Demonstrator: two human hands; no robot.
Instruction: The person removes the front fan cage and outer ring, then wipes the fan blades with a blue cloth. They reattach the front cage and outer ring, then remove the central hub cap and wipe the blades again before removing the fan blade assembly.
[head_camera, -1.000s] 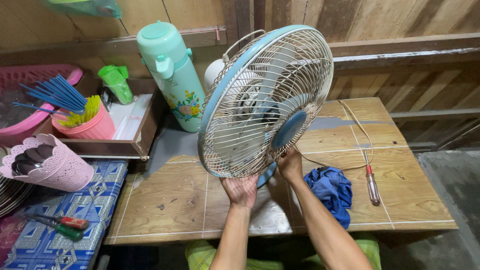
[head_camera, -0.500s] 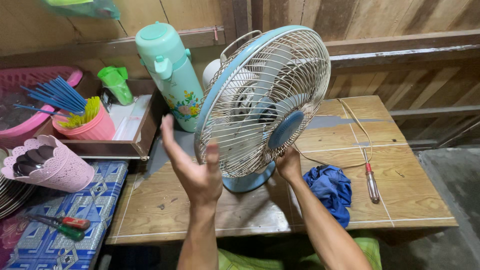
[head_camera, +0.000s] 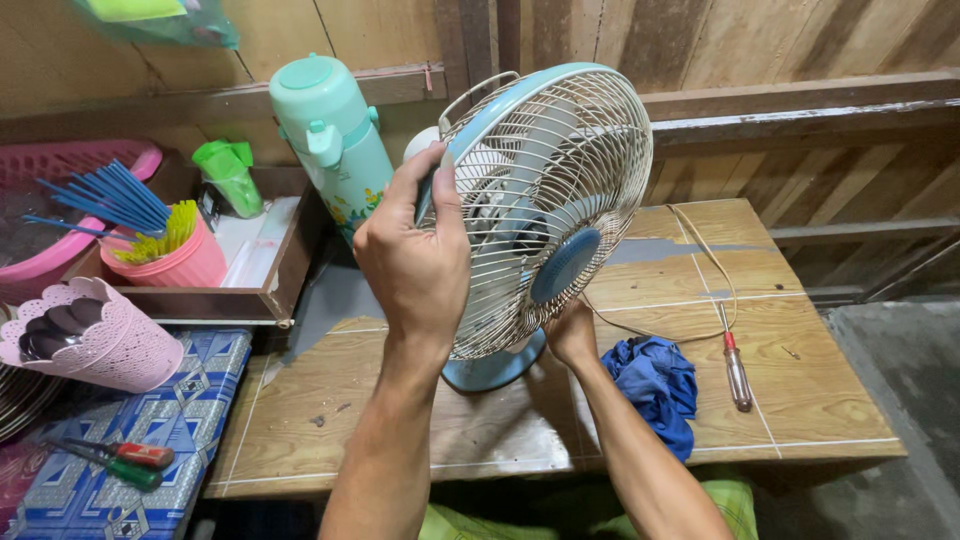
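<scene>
A light blue table fan (head_camera: 545, 205) with a white wire grille stands on a wooden table (head_camera: 790, 390), tilted toward me. My left hand (head_camera: 415, 255) grips the left rim of the grille near its top. My right hand (head_camera: 572, 335) holds the lower edge of the grille, just above the fan's round blue base (head_camera: 490, 370). The fan's cord (head_camera: 715, 270) loops over the table to the right.
A blue cloth (head_camera: 655, 385) and a red-handled screwdriver (head_camera: 737, 365) lie right of the fan. Behind stands a mint green thermos (head_camera: 335, 140). To the left are a wooden tray (head_camera: 265, 280), a pink cup of straws (head_camera: 170, 250), a pink lace basket (head_camera: 95, 335) and two screwdrivers (head_camera: 115, 460).
My left hand rose from the bottom of the grille, swung out open, and now grips the grille's upper left rim. The fan has turned slightly upright.
</scene>
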